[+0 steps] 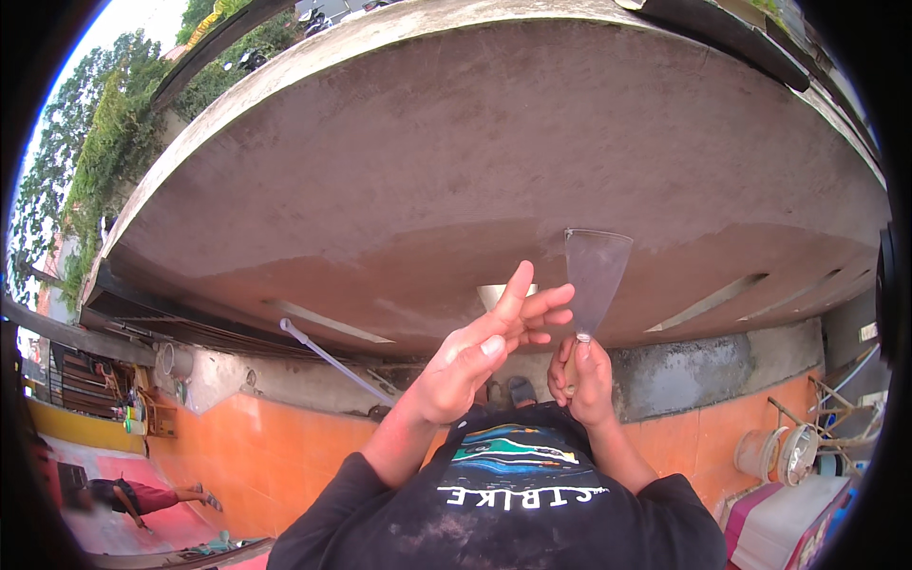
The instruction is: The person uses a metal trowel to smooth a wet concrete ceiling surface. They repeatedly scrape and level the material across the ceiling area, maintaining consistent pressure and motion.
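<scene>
My left hand (pixel 480 356) is raised in the centre with its fingers apart and nothing in it. To its right, my right hand (pixel 589 385) grips the short handle of a wide scraper, whose grey blade (pixel 597 275) points up in front of the plastered grey-brown wall (pixel 427 142); I cannot tell whether it touches the surface. The wall has a darker, damp-looking lower band with pale slots (pixel 708 302). A pale object (pixel 494 294) is partly hidden behind my left fingers.
A white pipe (pixel 328 353) slants at the wall's foot, above orange flooring (pixel 228 456). Buckets (pixel 755 454) and a metal frame (pixel 836 408) stand at right beside a striped covered item (pixel 779 522). At lower left another person (pixel 133 494) is low on a pink surface. Trees (pixel 114 161) show beyond.
</scene>
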`<control>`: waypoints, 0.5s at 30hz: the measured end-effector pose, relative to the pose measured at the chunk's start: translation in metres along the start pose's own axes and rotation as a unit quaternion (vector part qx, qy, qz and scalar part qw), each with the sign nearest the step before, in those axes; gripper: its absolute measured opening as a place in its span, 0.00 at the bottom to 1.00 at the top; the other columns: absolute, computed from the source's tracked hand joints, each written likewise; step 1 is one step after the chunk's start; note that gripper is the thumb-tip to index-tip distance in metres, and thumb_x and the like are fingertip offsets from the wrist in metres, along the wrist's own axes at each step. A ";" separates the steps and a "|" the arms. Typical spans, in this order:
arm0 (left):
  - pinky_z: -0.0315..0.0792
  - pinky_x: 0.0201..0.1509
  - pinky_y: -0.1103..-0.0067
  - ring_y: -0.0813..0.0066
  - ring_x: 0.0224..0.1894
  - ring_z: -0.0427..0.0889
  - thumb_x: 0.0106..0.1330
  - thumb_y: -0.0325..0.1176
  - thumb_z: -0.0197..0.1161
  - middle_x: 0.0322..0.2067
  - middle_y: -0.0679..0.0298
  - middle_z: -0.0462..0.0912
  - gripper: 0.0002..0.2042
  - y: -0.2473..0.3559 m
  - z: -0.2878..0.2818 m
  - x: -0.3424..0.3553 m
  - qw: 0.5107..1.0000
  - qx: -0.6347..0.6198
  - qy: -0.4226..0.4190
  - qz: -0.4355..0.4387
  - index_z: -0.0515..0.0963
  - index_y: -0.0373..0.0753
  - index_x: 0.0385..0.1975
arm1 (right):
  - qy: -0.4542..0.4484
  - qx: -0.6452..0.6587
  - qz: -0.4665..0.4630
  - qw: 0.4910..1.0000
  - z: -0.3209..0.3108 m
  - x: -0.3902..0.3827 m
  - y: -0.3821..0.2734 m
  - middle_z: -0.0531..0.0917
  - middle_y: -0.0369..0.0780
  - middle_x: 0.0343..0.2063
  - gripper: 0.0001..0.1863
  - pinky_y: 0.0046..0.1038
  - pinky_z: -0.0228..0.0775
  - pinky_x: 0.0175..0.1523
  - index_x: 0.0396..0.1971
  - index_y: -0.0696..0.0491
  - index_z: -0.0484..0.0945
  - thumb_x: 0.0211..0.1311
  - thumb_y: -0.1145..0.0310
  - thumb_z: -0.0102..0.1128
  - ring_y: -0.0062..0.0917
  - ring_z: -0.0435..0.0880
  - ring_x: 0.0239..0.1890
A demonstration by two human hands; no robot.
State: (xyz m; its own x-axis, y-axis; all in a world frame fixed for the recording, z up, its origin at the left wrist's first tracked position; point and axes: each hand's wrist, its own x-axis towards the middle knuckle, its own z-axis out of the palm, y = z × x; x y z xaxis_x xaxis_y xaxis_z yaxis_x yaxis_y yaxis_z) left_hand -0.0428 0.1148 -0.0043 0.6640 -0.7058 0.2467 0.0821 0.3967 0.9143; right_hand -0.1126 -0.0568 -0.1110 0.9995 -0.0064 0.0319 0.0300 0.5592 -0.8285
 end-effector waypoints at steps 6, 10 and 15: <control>0.59 0.66 0.66 0.54 0.65 0.67 0.74 0.58 0.27 0.67 0.49 0.63 0.34 -0.001 -0.014 -0.002 0.999 0.042 0.026 -0.004 0.55 0.39 0.71 | 0.008 -0.007 -0.010 1.000 0.004 0.004 -0.001 0.70 0.38 0.18 0.18 0.19 0.59 0.18 0.35 0.54 0.65 0.75 0.53 0.41 0.17 0.66 0.12; 0.60 0.64 0.67 0.56 0.64 0.69 0.72 0.62 0.18 0.66 0.51 0.64 0.39 -0.001 -0.017 0.000 0.999 0.009 0.036 -0.023 0.55 0.38 0.70 | 0.016 0.010 -0.011 1.000 0.007 0.004 0.003 0.70 0.38 0.18 0.18 0.19 0.59 0.18 0.35 0.54 0.65 0.75 0.53 0.41 0.17 0.66 0.12; 0.61 0.63 0.68 0.58 0.61 0.71 0.71 0.62 0.17 0.64 0.50 0.67 0.40 -0.002 -0.022 -0.001 0.999 -0.006 0.039 -0.035 0.52 0.35 0.71 | 0.021 0.008 -0.012 1.000 0.011 0.005 0.005 0.71 0.38 0.18 0.18 0.19 0.59 0.18 0.36 0.54 0.66 0.75 0.53 0.41 0.17 0.67 0.12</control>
State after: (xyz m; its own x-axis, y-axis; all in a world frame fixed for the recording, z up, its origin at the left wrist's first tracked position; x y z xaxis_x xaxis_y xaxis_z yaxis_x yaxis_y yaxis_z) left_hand -0.0273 0.1271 -0.0136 0.7128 -0.6838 0.1561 0.1387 0.3555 0.9243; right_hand -0.1076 -0.0448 -0.1091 0.9981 -0.0546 0.0279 0.0542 0.5722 -0.8184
